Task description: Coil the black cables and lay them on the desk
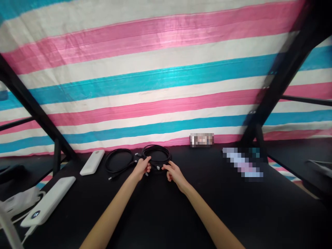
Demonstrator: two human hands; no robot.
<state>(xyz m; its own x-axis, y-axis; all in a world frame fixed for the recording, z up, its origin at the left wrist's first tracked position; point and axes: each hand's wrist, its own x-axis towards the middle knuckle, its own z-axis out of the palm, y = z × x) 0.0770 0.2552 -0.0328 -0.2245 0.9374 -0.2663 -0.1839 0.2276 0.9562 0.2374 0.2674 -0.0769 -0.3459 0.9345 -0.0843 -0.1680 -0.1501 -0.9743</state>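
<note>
A coiled black cable [156,146] lies in several loops at the back middle of the black table. My left hand [142,168] is closed at the coil's left side, thumb and fingers pinching the cable. At the coil's right side, my right hand [174,173] pinches it between thumb and forefinger. A light connector end [158,168] shows between the two hands, and another small light tip sits just below my left fingers. Left of this coil rests a second looped black cable [106,162], apart from my hands, with a metal-tipped plug [111,178] toward me.
Two white power banks [92,162] [49,200] lie on the left, the nearer with a small display and a plugged-in white cable. A white charger block [22,200] is beside it. Blurred items [202,140] [242,162] lie at back right. Black frame posts flank a striped sheet [155,76].
</note>
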